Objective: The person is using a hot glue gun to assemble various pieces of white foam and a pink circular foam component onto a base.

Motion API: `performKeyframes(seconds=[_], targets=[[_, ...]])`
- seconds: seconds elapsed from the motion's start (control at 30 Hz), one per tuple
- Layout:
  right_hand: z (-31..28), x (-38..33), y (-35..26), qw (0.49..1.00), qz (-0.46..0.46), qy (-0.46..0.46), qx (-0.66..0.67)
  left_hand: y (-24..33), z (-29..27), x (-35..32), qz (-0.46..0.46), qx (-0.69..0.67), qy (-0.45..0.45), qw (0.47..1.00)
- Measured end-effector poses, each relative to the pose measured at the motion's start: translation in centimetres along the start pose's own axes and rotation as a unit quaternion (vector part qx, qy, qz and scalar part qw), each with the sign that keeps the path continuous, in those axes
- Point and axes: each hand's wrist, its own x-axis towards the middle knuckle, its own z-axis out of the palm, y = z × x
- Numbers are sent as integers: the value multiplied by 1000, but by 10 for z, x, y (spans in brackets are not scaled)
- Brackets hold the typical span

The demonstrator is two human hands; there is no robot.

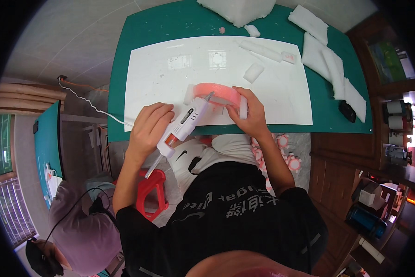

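Observation:
My left hand (149, 127) is wrapped round a white hot glue gun (185, 121), with a glue stick jutting from its rear end. The gun's metal nozzle points up and right, at the near side of a pink ring-shaped piece (216, 90). That ring has white pieces on its outer side. My right hand (250, 111) grips the ring at its right end, by a white block (243, 107). The ring is held over the near part of a white sheet (170, 83).
The sheet lies on a green table (124, 55). White foam strips (325, 60) and a black object (347, 111) lie at the right. A foam block (237, 9) stands at the far edge. Below are a red stool (154, 194) and pink-white pieces (281, 152). Another person (82, 226) sits at the left.

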Motion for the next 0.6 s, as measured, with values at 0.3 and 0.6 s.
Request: performKeyframes(seconds=[0.3, 0.6], targets=[[0, 0, -2, 1000, -6, 4, 3, 0, 7, 0, -13, 5, -25, 1000], [0, 3, -6, 1000, -16, 13, 15, 2, 4, -3, -48, -19, -64, 997]])
